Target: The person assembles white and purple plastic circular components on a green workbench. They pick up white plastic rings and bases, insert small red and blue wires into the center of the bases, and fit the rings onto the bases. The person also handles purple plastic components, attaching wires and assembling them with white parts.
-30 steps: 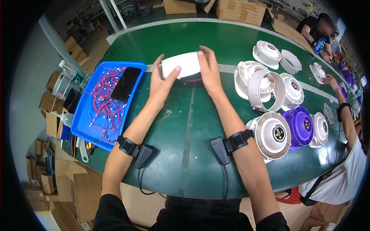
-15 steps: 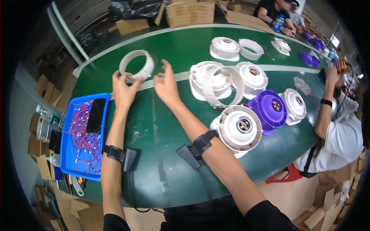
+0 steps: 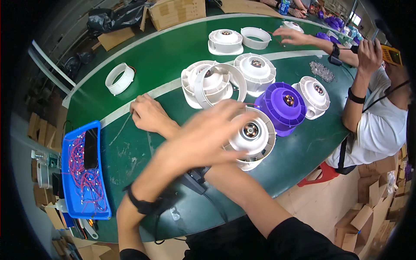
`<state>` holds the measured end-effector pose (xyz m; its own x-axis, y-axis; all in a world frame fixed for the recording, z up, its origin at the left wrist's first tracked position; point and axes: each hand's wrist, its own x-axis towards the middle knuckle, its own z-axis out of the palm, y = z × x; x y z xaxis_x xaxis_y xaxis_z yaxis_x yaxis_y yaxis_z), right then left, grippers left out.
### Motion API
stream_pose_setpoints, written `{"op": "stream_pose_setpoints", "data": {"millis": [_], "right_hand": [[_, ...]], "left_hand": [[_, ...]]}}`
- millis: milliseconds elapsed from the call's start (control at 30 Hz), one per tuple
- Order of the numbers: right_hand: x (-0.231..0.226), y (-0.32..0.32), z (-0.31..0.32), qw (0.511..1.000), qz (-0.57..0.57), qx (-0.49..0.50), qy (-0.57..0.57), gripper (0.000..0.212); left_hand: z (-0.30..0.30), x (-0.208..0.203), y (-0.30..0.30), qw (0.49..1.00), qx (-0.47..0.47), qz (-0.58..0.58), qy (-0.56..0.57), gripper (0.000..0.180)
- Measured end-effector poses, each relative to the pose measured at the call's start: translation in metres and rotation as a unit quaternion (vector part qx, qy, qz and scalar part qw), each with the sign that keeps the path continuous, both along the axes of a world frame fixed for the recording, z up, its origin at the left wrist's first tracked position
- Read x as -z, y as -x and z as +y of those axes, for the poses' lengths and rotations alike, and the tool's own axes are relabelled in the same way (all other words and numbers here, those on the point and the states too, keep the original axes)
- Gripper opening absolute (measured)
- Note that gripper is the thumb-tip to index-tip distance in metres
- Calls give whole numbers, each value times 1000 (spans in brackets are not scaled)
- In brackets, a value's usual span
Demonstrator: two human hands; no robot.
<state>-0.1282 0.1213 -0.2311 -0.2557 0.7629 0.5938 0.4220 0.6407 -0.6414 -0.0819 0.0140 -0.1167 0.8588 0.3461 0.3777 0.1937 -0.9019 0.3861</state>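
The forearms are crossed above the green table (image 3: 164, 56). The left hand (image 3: 208, 132) is seen at the middle of the view, blurred, with its fingers (image 3: 236, 113) stretched out and spread wide toward 2 o'clock. It is held over the near rim of a white fan housing (image 3: 255, 141), which is placed just at its 3 o'clock; whether the housing is touched cannot be told through the blur. A black strap (image 3: 141, 203) is worn on that wrist.

The right hand (image 3: 149, 115) is laid on the table at 10 o'clock from the left hand, beside the pale stripe (image 3: 169, 89) painted along the surface. Its fingers are bent narrowly under the palm; whether anything is pinched cannot be told.

A purple fan housing (image 3: 281, 108) is set against the white one at its 1 o'clock. More white housings (image 3: 212, 82) are grouped at 12 o'clock, one with a loose ring leaned over it. A single white ring (image 3: 119, 78) is left well apart, at 11 o'clock from the right hand. A blue tray (image 3: 71, 203) is kept at 8 o'clock near the table edge, with red wires (image 3: 82, 177) and a black phone (image 3: 90, 147) in it. At 2 o'clock a co-worker's hand (image 3: 290, 35) is stretched over the table, near a small heap of metal parts (image 3: 321, 70).
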Motion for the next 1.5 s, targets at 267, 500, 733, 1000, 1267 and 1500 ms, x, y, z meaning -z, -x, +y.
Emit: {"op": "stream_pose_setpoints", "data": {"millis": [267,500,733,1000,1267,1500], "right_hand": [[1,3,-3,999,0,-36,-23,12],[-5,-1,-7,998,-8,-54,1,13],[-7,1,-11,999,-24,-49,-6,13],[2,-4,-2,999,-20,-39,-30,13],[34,19,12,992,71,-31,-98,10],[7,15,1,999,13,-44,-12,18]], "left_hand": [[-17,14,-43,984,-30,172,-47,112],[-11,9,-48,983,4,183,-2,118],[-5,-3,-34,994,27,76,72,120],[35,-17,-33,928,151,-117,319,132],[69,-29,7,688,223,-471,504,124],[163,-61,60,885,-195,-333,260,110]]}}
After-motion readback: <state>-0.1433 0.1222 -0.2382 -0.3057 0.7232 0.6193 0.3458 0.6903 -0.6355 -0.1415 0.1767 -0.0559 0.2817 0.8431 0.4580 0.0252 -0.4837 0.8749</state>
